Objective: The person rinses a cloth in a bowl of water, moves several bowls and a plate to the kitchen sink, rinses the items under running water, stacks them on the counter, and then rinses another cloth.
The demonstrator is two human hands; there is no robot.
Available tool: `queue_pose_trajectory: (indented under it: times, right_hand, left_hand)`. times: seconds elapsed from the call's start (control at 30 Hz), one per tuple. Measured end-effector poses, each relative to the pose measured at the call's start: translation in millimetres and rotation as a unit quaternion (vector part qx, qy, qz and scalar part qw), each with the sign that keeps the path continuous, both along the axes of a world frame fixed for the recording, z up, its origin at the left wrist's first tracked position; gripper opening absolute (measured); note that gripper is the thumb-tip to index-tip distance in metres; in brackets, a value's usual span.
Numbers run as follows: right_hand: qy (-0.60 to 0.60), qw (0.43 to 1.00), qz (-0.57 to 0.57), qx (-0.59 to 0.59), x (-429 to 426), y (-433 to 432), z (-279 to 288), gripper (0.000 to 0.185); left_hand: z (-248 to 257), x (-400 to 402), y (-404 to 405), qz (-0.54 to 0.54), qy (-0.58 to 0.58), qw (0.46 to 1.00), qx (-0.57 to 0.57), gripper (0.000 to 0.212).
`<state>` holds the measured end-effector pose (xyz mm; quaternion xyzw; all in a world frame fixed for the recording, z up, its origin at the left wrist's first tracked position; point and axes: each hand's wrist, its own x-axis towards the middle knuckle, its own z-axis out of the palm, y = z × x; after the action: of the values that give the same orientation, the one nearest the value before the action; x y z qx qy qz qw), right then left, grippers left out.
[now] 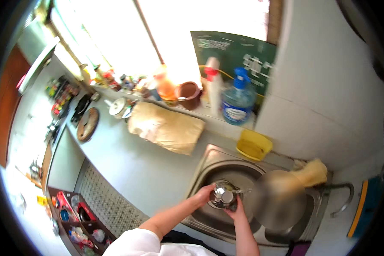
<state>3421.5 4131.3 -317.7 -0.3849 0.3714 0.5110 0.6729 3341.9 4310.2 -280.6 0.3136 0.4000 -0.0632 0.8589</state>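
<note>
A shiny stainless steel bowl (223, 194) is held between my two hands over the larger, left basin of a metal sink (208, 220). My left hand (206, 194) grips its left rim. From the lower right, my right hand (236, 209) supports the other side. The bowl is tilted, with a round, bright base-like face turned up. Beside its right edge is a thin, clear streak that looks like water. A round blurred patch hides much of the right basin and the divider.
Behind the sink stand a yellow plastic container (254, 144) and a yellow cloth (313, 172). A curved metal faucet (351, 195) is at right. On the ledge are a blue pump bottle (238, 99) and brown pot (188, 95). Tan sheet (166, 126) and round chopping board (88, 124) lie on the counter.
</note>
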Motion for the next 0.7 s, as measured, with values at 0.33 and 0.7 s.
queue_pose_trajectory:
  times: [0.33,0.7]
  right_hand:
    - [-0.309,0.946,0.094,-0.009,19,41,27,0.043]
    - [-0.67,0.64,0.376,0.003,-15,44,54,0.04]
  left_hand:
    - [-13,16,-47,-0.022,-0.114,0.72,0.684,0.037]
    - [33,-3,10,-0.181,-0.074,0.963,-0.184,0.07]
